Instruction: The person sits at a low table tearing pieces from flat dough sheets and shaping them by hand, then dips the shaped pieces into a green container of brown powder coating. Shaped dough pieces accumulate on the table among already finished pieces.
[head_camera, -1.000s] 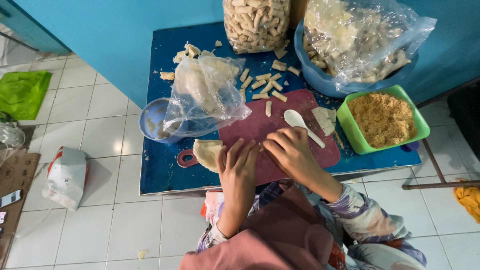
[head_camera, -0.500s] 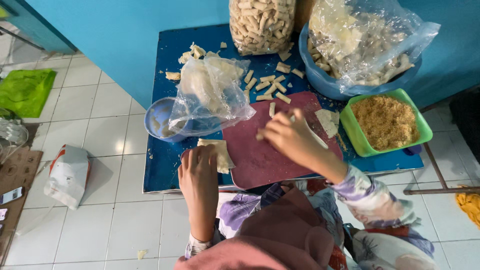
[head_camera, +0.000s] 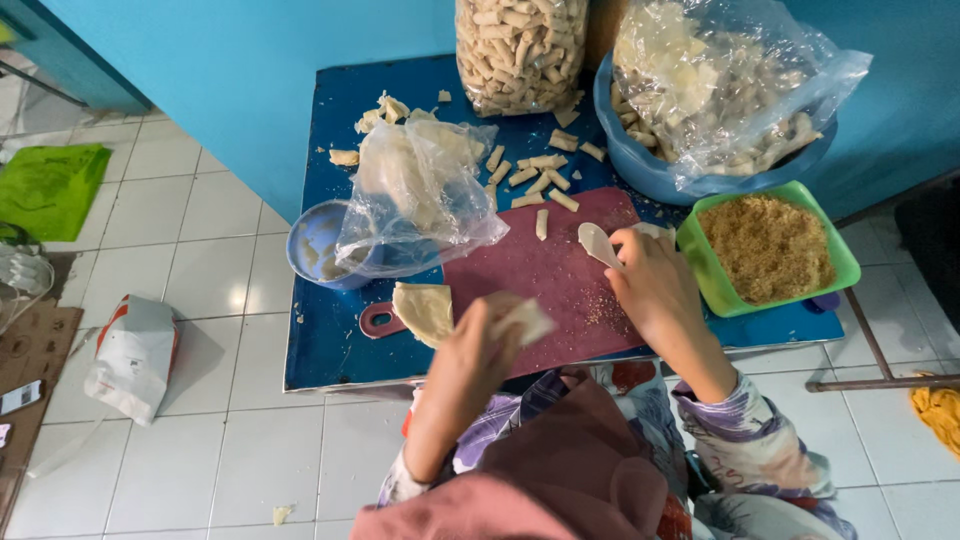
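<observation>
Head view: left hand (head_camera: 480, 345) pinches a thin pale dough sheet (head_camera: 527, 320) above the maroon plastic cutting board (head_camera: 545, 275), while the right hand (head_camera: 650, 285), rightward and farther along it, grips a white plastic spoon (head_camera: 595, 243).

One head view, steeply down, close over blue table (head_camera: 330, 340)

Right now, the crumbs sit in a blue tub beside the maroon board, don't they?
Not quite: the head view shows the crumbs in a green tub, not a blue one. It does sit beside the maroon board.
</observation>
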